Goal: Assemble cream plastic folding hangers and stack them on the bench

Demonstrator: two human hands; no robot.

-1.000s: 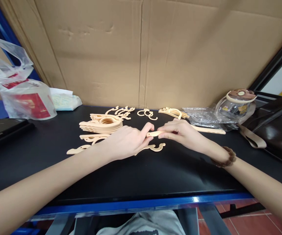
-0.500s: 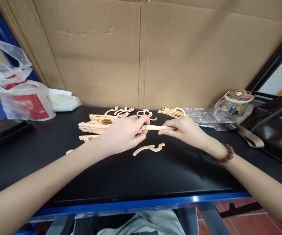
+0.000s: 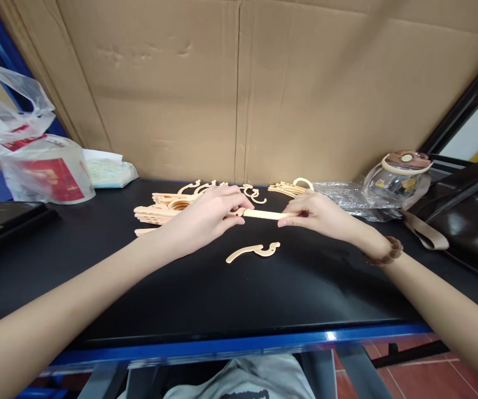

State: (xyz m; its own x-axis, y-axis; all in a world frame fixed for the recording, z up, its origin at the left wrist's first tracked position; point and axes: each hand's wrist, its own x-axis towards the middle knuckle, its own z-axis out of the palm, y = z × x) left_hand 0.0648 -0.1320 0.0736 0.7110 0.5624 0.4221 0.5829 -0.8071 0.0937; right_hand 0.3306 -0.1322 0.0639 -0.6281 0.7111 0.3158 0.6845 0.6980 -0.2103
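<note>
Both of my hands hold a straight cream plastic bar [image 3: 266, 214] a little above the black tabletop [image 3: 205, 293]. My left hand [image 3: 205, 219] pinches its left end, where a curved cream piece seems to meet it. My right hand [image 3: 317, 215], with a brown bead bracelet on the wrist, pinches its right end. A loose curved cream piece [image 3: 253, 251] lies flat on the table just below the bar. A stack of cream hanger parts [image 3: 159, 210] lies behind my left hand.
More cream hooks [image 3: 253, 194] and flat parts [image 3: 292, 188] lie at the back by a cardboard wall [image 3: 239, 88]. A plastic bag [image 3: 31, 160] and tissue pack [image 3: 106, 172] stand left. Crinkled clear wrap [image 3: 342, 197], a clear bottle [image 3: 400, 177] and a dark bag [image 3: 467, 221] sit right.
Both hands lifted and moved back from the table with the bar. The right hand slid outward along it, so more of the bar shows between the hands.
</note>
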